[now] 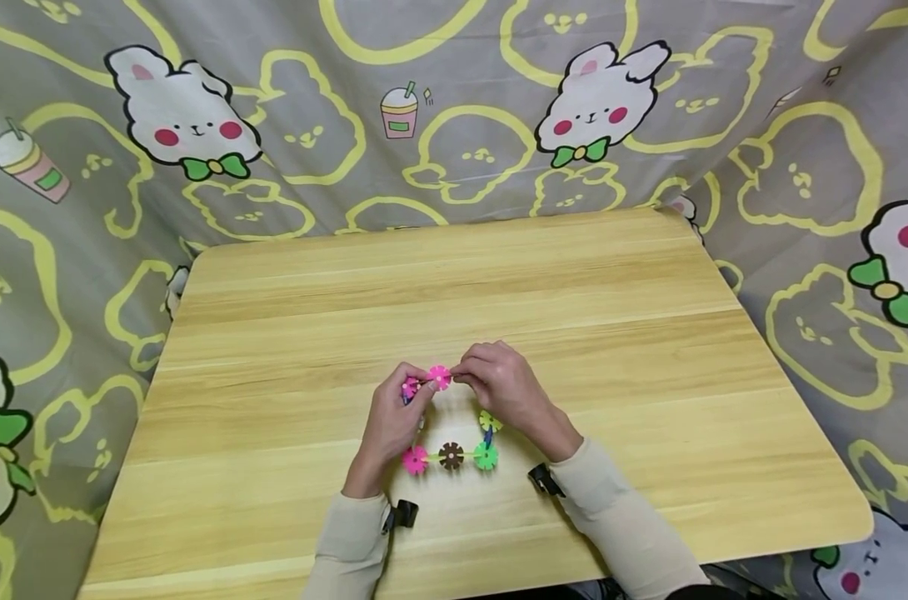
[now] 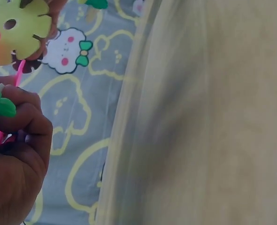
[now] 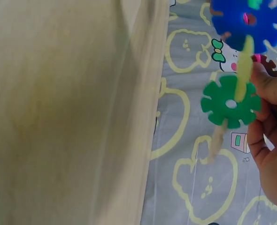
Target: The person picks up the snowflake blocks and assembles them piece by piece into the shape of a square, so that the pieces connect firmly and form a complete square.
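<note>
A chain of slotted plastic snowflake discs hangs in a loop between both hands over the table. My left hand (image 1: 396, 414) grips its upper left part, thumb and finger at a pink disc (image 1: 440, 377). My right hand (image 1: 505, 385) pinches at that pink disc's right side; in the right wrist view its fingertips are at a brown disc (image 3: 270, 65). Along the near side run another pink disc (image 1: 415, 459), a dark brown disc (image 1: 451, 456) and a green disc (image 1: 486, 457). A yellow disc (image 1: 490, 421) is below the right hand. The left wrist view shows a large yellow disc (image 2: 26, 35) beyond the left fingers.
The wood-grain table (image 1: 274, 333) has rounded corners. A grey curtain (image 1: 469, 75) with rabbit prints surrounds its back and sides. Black wrist straps (image 1: 546, 481) sit at the sleeves.
</note>
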Motion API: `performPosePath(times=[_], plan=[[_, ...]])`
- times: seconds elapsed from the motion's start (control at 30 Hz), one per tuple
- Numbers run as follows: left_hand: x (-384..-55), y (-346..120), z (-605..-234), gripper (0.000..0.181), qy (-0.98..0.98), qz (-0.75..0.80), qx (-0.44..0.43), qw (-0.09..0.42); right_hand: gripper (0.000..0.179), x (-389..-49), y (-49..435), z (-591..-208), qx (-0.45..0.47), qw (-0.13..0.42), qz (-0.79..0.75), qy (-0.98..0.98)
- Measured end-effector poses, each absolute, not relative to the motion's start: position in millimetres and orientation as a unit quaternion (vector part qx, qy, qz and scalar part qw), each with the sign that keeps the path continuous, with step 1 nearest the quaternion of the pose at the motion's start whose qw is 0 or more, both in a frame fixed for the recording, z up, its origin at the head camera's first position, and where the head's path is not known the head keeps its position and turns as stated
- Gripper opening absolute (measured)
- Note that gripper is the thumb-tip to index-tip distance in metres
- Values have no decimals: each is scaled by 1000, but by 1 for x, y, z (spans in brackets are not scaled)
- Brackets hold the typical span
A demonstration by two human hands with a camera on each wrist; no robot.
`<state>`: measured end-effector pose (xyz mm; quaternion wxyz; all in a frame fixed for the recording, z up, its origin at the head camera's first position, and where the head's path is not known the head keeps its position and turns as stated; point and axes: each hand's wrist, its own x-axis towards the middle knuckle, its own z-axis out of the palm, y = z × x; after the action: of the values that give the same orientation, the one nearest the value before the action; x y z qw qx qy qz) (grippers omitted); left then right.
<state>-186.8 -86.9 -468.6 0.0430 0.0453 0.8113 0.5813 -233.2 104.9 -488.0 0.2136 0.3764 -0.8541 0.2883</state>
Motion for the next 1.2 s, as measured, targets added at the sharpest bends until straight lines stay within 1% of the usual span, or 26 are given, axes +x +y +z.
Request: performPosePath(times=[0.13, 0.27, 0.37, 0.5, 0.67, 0.8, 0.87, 0.97, 1.07, 1.2], plan=[[-187, -89, -471, 11, 806, 589, 39, 40, 8, -233, 105, -488, 371, 205, 298, -855], [-188, -90, -472, 12, 796, 604, 33, 30, 18, -233, 112, -490, 348, 161, 345, -857], [-188, -91, -472, 12, 788, 616, 26, 12, 25, -231, 122, -492, 303, 128, 398, -856], [-189, -95, -473, 12, 774, 633, 18, -14, 27, -229, 131, -496, 219, 89, 441, -866], [-191, -97, -474, 13, 766, 642, 26, -31, 37, -228, 136, -501, 125, 0, 466, -876], [-191, -96, -474, 13, 766, 640, 31, -40, 44, -228, 136, -503, 90, -68, 487, -866], [-191, -95, -473, 13, 766, 640, 33, -44, 45, -227, 136, -504, 84, -90, 501, -857], [-191, -94, -473, 13, 765, 641, 37, -47, 39, -227, 135, -504, 73, -113, 532, -836], [-191, -94, -473, 13, 764, 642, 40, -49, 33, -225, 132, -504, 70, -121, 563, -815], [-191, -94, -473, 13, 766, 640, 41, -50, 28, -223, 128, -502, 71, -120, 591, -794]])
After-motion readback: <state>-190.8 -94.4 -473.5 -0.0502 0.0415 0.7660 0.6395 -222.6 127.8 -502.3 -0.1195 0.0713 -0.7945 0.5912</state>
